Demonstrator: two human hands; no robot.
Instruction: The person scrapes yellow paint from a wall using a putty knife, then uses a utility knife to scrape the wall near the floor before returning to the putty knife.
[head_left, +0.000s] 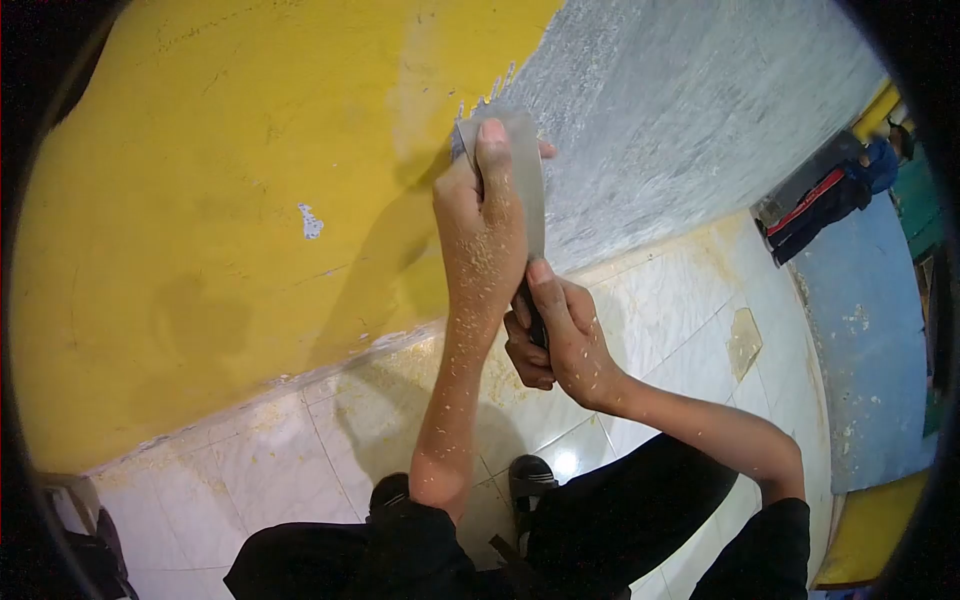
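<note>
A broad-bladed knife (528, 185) with a black handle is held up against the wall. Its grey blade meets the ragged edge between yellow paint (250, 150) and bare grey wall (680, 110). My left hand (480, 215) grips the blade, thumb flat on its face and most fingers hidden behind it. Below, my right hand (570, 335) is wrapped around the handle, thumb pointing up toward the blade. Small pale paint flakes dot both hands and forearms.
Yellow flakes lie along the wall's foot on white floor tiles (650, 320). My sandalled feet (530, 475) stand near the wall. Another person in dark trousers with a red stripe (815, 205) is at the far right, beside a blue wall (865, 330).
</note>
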